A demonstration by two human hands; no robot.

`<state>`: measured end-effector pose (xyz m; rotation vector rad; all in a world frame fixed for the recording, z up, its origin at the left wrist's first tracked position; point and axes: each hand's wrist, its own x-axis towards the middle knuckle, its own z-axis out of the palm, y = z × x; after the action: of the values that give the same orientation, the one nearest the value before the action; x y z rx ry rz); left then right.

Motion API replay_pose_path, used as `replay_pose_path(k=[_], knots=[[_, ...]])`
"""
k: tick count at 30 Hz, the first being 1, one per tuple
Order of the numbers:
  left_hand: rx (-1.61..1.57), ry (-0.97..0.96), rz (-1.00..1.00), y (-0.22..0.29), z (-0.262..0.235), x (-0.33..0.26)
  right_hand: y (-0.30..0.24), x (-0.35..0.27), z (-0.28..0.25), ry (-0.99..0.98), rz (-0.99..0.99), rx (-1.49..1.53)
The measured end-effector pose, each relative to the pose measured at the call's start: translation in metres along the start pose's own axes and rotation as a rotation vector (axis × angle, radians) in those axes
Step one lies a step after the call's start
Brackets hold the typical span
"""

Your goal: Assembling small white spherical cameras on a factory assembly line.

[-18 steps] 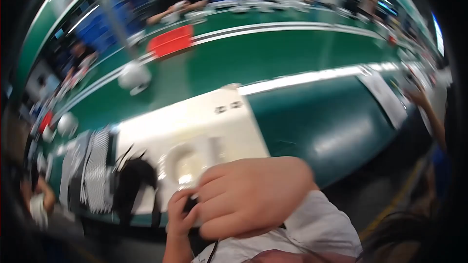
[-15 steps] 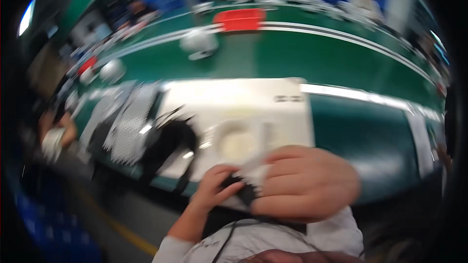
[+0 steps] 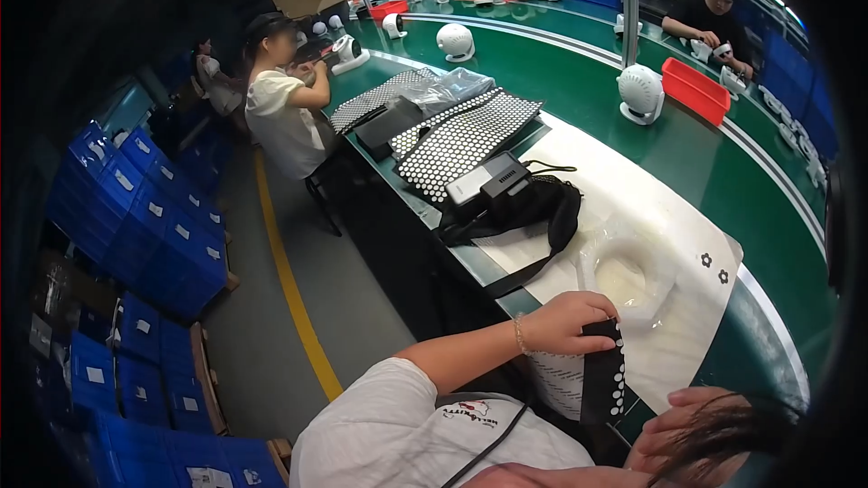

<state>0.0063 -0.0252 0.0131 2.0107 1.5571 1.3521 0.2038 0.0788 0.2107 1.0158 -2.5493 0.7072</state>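
Pinching the upper end of a dark sheet (image 3: pixel 603 389) with white dots along its edge, the left hand (image 3: pixel 574 323) is at the near side of the cream mat (image 3: pixel 651 203) — thumb and fingers closed on the sheet, which hangs between the mat and the person's body. The right hand (image 3: pixel 674 425) is by the mat's near right corner, partly covered by hair; whether it holds anything, I cannot tell. On the mat sits a film-wrapped white ring (image 3: pixel 655 278), just beyond the left hand. A black strap (image 3: pixel 565 217) lies across the mat's left end — more dotted sheets (image 3: pixel 475 140) lie farther left. Past the mat's far edge stand a white fan (image 3: pixel 640 93) and a red tray (image 3: pixel 694 92).
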Motion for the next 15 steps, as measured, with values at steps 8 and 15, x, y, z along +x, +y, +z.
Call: replay_pose_path(k=[8,15], knots=[[0.012,0.002,-0.014,0.002,-0.003,-0.002,0.000,0.011,0.003,0.019,-0.181,0.150],[0.041,0.006,-0.004,-0.003,-0.001,-0.005,-0.001,0.013,0.006,0.035,-0.188,0.178]])
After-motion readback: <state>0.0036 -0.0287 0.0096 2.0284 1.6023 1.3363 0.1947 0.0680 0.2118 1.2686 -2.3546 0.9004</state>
